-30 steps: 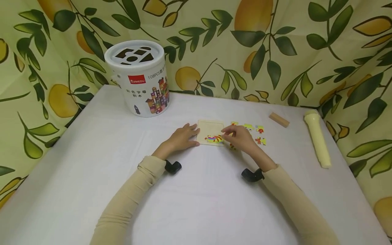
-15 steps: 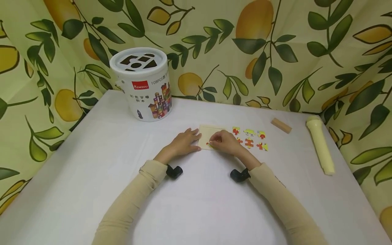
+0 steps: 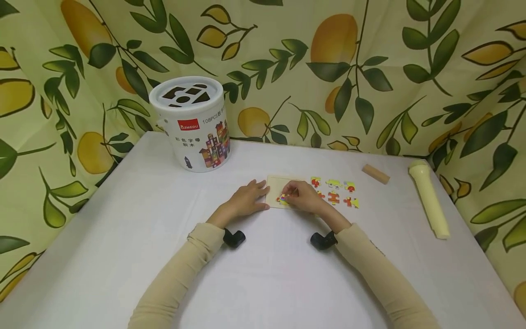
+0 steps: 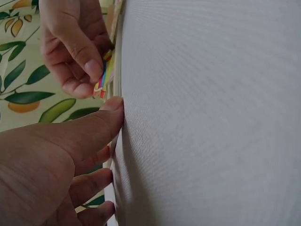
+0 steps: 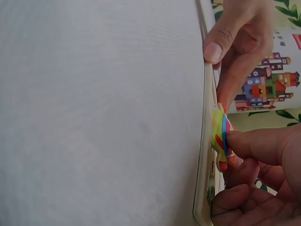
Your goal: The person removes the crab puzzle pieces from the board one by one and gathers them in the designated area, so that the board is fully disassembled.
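A pale wooden puzzle board (image 3: 274, 183) with a raised rim lies flat on the table. My left hand (image 3: 248, 199) rests at its left side, fingers spread and thumb against the edge. Over the lower part of the board, my right hand (image 3: 303, 196) pinches a colourful jigsaw piece (image 5: 220, 132) between thumb and fingers. Yellow, blue, pink and red show on that piece, which stands tilted at the board in the right wrist view. The right hand hides part of the board. Several loose jigsaw pieces (image 3: 334, 198) lie in two rows just right of it.
A white lidded bucket (image 3: 197, 137) with shape cutouts stands at the back left. Toward the back right lies a small wooden block (image 3: 376, 173). A cream microphone-shaped object (image 3: 429, 201) is near the right edge of the white-covered table (image 3: 263, 274).
My right hand has moved left from the board's right edge to over its lower part and now pinches the colourful piece. The left hand stays at the board's left side.
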`<move>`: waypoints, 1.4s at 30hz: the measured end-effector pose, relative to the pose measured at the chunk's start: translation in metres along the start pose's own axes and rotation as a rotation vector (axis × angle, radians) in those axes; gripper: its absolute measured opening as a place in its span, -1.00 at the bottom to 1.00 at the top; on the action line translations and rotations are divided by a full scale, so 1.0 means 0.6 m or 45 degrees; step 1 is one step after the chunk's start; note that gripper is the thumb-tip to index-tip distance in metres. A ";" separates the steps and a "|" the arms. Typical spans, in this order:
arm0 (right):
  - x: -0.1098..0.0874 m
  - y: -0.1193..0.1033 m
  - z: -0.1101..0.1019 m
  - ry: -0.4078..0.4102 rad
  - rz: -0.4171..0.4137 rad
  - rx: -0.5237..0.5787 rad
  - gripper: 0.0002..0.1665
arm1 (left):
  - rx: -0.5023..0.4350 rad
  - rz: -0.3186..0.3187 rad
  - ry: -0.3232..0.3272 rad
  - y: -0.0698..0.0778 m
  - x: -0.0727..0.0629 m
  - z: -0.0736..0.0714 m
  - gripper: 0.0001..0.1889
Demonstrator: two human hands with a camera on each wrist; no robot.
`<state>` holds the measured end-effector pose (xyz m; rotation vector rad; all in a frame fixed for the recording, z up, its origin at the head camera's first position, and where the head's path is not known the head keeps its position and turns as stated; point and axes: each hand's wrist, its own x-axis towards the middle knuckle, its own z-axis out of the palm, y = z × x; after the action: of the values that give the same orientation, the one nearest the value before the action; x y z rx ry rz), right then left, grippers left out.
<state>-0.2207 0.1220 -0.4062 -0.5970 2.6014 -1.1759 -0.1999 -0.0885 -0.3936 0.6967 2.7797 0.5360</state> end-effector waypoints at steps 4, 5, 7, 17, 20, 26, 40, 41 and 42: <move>-0.002 0.003 -0.004 0.004 0.003 0.033 -0.91 | -0.003 -0.007 -0.016 0.001 0.000 0.002 -0.37; -0.001 0.004 -0.005 0.005 0.011 0.037 -0.91 | -0.009 -0.008 -0.020 0.001 0.000 0.002 -0.37; 0.001 0.006 -0.007 0.002 0.011 0.048 -0.90 | -0.025 -0.006 -0.020 0.001 0.000 0.002 -0.37; -0.008 0.016 -0.044 -0.011 0.274 0.155 -0.82 | -0.035 0.018 -0.003 -0.003 0.004 0.006 -0.36; -0.032 0.029 -0.073 0.012 0.314 0.158 -0.79 | -0.018 0.008 -0.008 -0.001 0.003 0.006 -0.36; -0.095 0.079 -0.135 0.087 0.363 0.099 -0.74 | 0.028 0.014 -0.018 -0.001 0.003 -0.001 -0.35; -0.137 0.111 -0.119 0.117 0.399 -0.044 -0.77 | 0.037 0.022 -0.044 -0.003 0.006 -0.009 -0.34; -0.138 0.111 -0.117 0.127 0.395 -0.062 -0.78 | 0.040 0.024 -0.039 -0.003 0.005 -0.009 -0.34; -0.138 0.111 -0.115 0.134 0.391 -0.078 -0.78 | 0.043 0.025 -0.036 -0.003 0.005 -0.008 -0.34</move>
<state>-0.1898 0.2451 -0.4086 -0.1391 2.6993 -1.0569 -0.2045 -0.0897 -0.3905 0.7342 2.7641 0.4804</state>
